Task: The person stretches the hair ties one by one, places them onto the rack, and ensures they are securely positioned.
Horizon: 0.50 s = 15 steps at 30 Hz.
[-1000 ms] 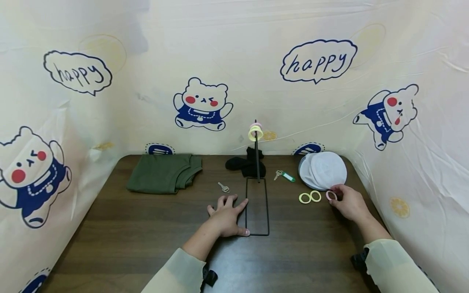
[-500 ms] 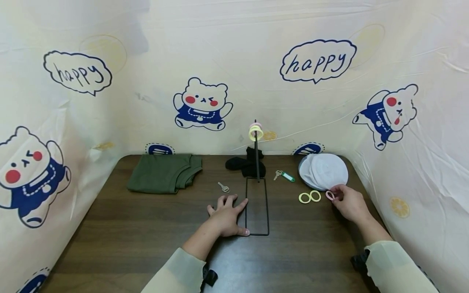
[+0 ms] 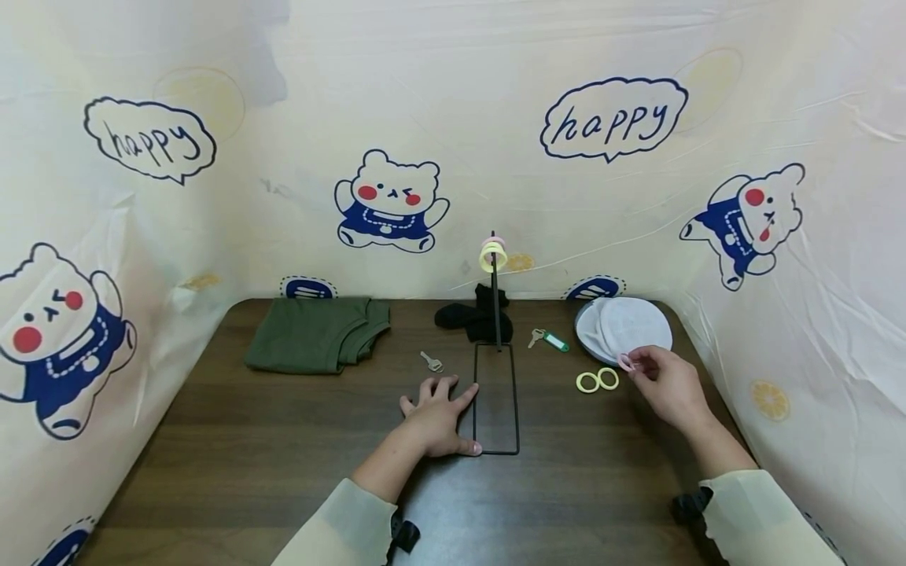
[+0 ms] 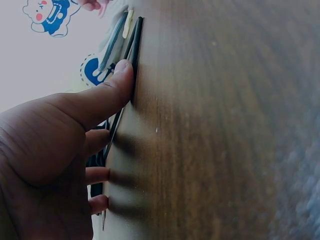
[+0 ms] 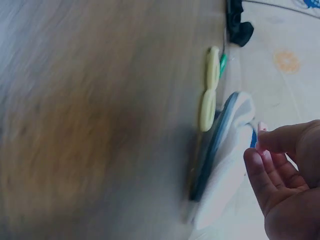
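Observation:
My left hand (image 3: 435, 420) lies with spread fingers on the table, thumb and index finger touching the black wire base (image 3: 518, 401) of an upright stand. In the left wrist view the thumb (image 4: 122, 75) rests against that wire. The stand's post (image 3: 498, 306) carries a pink ring and yellow rings (image 3: 484, 259) near its top. With thumb and fingertips my right hand (image 3: 668, 385) pinches a pink ring (image 3: 625, 362), raised off the table in front of a round white cloth item (image 3: 637, 326). Two yellow rings (image 3: 598, 382) lie side by side just left of it.
Behind the stand sits a black cloth bundle (image 3: 474, 318). A loose key (image 3: 432, 362) lies left of the base, and a key with a green tag (image 3: 556, 341) lies right. Folded green cloth (image 3: 318, 338) is at the back left. A printed curtain (image 3: 453, 118) surrounds the table.
My right hand has tilted the pink ring up, then lifted it off the table and moved it slightly left. My left hand stays on the stand's base.

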Each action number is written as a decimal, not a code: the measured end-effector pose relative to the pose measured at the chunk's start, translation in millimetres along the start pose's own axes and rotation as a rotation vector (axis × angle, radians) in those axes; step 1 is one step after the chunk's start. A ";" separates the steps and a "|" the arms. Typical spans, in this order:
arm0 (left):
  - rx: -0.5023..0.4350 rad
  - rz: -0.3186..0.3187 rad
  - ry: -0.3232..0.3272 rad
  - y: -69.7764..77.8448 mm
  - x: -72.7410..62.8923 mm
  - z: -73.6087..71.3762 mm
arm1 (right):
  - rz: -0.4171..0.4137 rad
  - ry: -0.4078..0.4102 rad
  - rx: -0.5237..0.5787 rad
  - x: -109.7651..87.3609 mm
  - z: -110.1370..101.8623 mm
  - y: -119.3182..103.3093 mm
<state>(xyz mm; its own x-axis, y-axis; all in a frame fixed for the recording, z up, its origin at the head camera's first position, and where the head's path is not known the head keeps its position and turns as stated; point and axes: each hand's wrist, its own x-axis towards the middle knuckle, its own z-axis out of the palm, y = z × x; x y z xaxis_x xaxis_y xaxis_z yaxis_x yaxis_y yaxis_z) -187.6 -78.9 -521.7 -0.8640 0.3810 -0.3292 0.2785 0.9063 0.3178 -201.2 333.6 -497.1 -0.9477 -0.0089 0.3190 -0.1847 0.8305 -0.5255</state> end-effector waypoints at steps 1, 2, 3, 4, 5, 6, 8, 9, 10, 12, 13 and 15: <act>0.002 0.000 0.002 -0.1 0.0 0.2 | -0.010 0.007 0.011 0.4 0.5 -3.8; 0.004 0.000 0.003 -0.1 0.1 0.3 | -0.020 0.013 0.019 0.7 1.1 -7.3; 0.005 0.000 0.003 -0.1 0.2 0.4 | -0.031 0.017 0.025 0.9 1.7 -10.7; 0.006 0.000 0.005 -0.2 0.2 0.5 | -0.042 0.021 0.035 1.1 2.4 -13.9; 0.005 0.000 0.007 -0.2 0.4 0.8 | -0.054 0.024 0.046 1.2 2.9 -16.9; 0.008 0.000 0.006 -0.3 0.6 1.0 | -0.066 0.025 0.054 1.2 3.3 -19.9; 0.010 -0.001 0.006 -0.4 1.1 1.4 | -0.085 0.026 0.069 1.3 4.4 -24.9; 0.010 -0.001 0.005 -0.4 1.4 1.7 | -0.094 0.027 0.075 1.3 4.8 -27.6; 0.010 -0.001 0.003 -0.4 1.6 1.8 | -0.105 0.028 0.081 1.4 5.2 -30.3; 0.010 -0.003 0.000 -0.6 2.1 2.0 | -0.133 0.034 0.091 2.0 6.0 -35.9; 0.011 -0.004 0.000 -0.7 2.3 2.0 | -0.149 0.039 0.099 2.4 6.5 -38.9; 0.012 -0.008 -0.002 -1.2 2.6 2.2 | -0.184 0.054 0.115 3.5 7.0 -45.4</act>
<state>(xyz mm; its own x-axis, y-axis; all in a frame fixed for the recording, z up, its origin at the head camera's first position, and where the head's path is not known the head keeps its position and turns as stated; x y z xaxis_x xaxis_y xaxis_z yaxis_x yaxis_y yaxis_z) -189.3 -78.6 -524.8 -0.8653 0.3742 -0.3336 0.2769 0.9115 0.3042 -197.9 292.0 -477.7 -0.8806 -0.1224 0.4578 -0.3848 0.7486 -0.5400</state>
